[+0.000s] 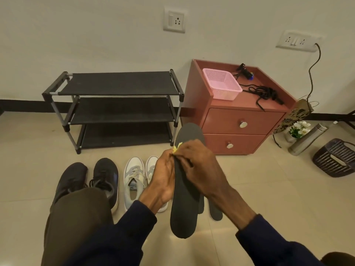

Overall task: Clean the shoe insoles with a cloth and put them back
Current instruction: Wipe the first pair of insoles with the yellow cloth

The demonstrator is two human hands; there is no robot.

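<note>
Gripping insole [183, 208] between left hand [163, 179], right hand [199, 166]

Home room, tiled floor [269, 189], black shoe rack [119, 83], red bedside cabinet [244, 120], wall sockets [174, 19]

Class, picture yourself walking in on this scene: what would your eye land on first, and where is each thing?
The dark insole held upright at centre by the left hand and right hand, with a bit of yellow cloth showing between them. Next, the pink basket on the red cabinet at right, and the white shoes on the floor at lower left.
</note>
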